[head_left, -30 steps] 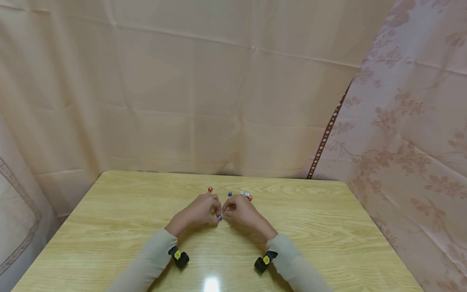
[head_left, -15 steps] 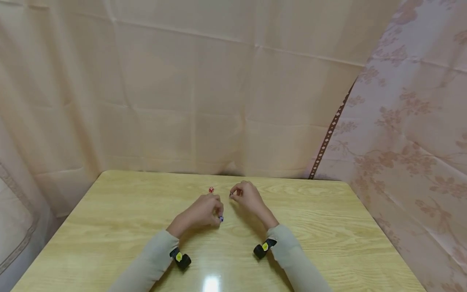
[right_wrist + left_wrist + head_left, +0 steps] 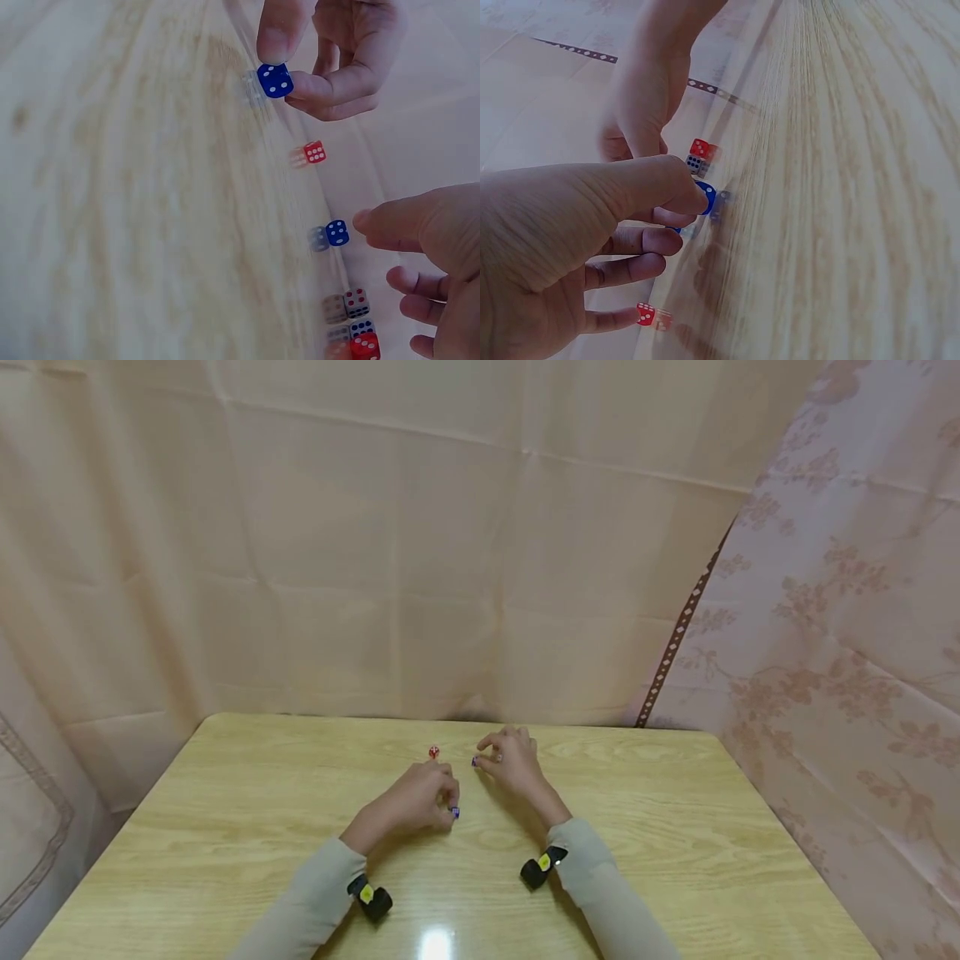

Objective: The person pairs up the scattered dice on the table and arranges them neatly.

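Observation:
My left hand pinches a blue die with white pips between thumb and index finger, low over the wooden table. A second blue die sits farther back, in front of my right hand. The right thumb and index finger are spread; in the right wrist view a small gap separates the nearest fingertip from that die. A red die rests beyond my left hand. Past the right hand stand a white die with red pips, another white die and a red die.
A beige curtain hangs behind the table's far edge, with a pink floral curtain at the right. Each wrist carries a black camera on a strap. The glossy tabletop mirrors the dice in the wrist views.
My right hand has moved from beside the left hand to the farther blue die, and its fingers have since spread. The left hand keeps its die nearly in place.

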Action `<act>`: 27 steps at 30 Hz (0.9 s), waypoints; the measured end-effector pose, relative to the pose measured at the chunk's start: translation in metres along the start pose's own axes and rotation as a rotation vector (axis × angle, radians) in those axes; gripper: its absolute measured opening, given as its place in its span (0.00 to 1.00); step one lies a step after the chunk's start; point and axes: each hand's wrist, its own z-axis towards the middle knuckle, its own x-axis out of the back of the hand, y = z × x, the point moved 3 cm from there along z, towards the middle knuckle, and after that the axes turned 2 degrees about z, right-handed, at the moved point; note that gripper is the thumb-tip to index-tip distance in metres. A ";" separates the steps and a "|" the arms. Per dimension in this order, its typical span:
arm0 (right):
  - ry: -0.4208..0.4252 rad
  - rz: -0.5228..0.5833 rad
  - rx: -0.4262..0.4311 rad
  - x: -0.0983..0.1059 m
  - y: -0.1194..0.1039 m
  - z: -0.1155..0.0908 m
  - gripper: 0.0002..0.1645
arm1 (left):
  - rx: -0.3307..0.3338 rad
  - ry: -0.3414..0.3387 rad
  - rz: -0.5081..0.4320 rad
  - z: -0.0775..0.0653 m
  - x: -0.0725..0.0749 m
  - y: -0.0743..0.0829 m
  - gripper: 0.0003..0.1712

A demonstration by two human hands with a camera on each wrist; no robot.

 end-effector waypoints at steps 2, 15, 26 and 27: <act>0.005 0.009 0.000 0.000 0.001 0.001 0.11 | -0.003 0.005 -0.001 0.001 0.001 0.000 0.10; -0.027 0.029 -0.031 -0.006 0.007 0.002 0.05 | 0.006 -0.011 -0.018 0.001 0.001 -0.001 0.11; -0.042 0.029 -0.051 -0.008 0.006 0.003 0.04 | 0.016 -0.016 -0.022 0.002 0.002 -0.001 0.10; -0.044 0.028 -0.053 -0.008 0.006 0.004 0.04 | 0.015 -0.016 -0.021 0.002 0.002 -0.001 0.10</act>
